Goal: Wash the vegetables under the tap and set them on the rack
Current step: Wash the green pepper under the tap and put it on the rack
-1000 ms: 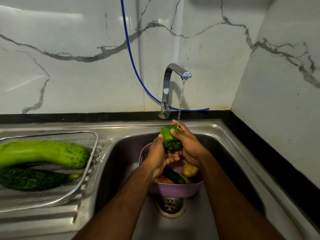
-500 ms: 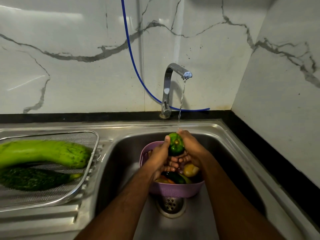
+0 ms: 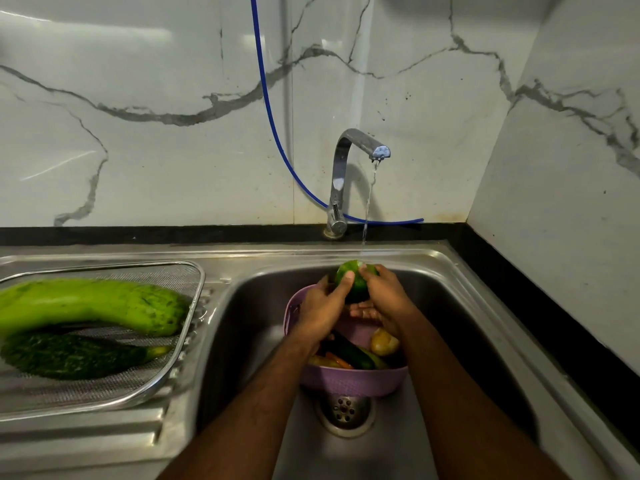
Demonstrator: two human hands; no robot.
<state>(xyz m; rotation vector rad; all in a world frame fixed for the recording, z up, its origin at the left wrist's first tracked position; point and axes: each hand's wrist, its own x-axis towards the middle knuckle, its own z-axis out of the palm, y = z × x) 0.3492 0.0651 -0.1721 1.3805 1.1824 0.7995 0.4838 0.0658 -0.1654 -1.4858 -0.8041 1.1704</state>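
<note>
Rinsing step: left hand (image 3: 320, 308) and right hand (image 3: 382, 299) curl fingers round what looks like a green capsicum (image 3: 353, 280) under the tap (image 3: 360, 147); next, carry it left to the mesh rack (image 3: 194, 306).

Sink basin (image 3: 249, 323) is pretty crowded in the middle: the purple basket (image 3: 349, 381) sits right over the drain (image 3: 344, 410), and both hands hold a green pepper (image 3: 355, 280) above its far rim. Bare steel on the basin's left and right sides though. The tap (image 3: 346, 161) sticks up at the far edge. On the left, the mesh rack (image 3: 187, 327) is mostly filled by the bottle gourd (image 3: 90, 303) and a dark gourd (image 3: 69, 355), with open mesh along the near edge.
</note>
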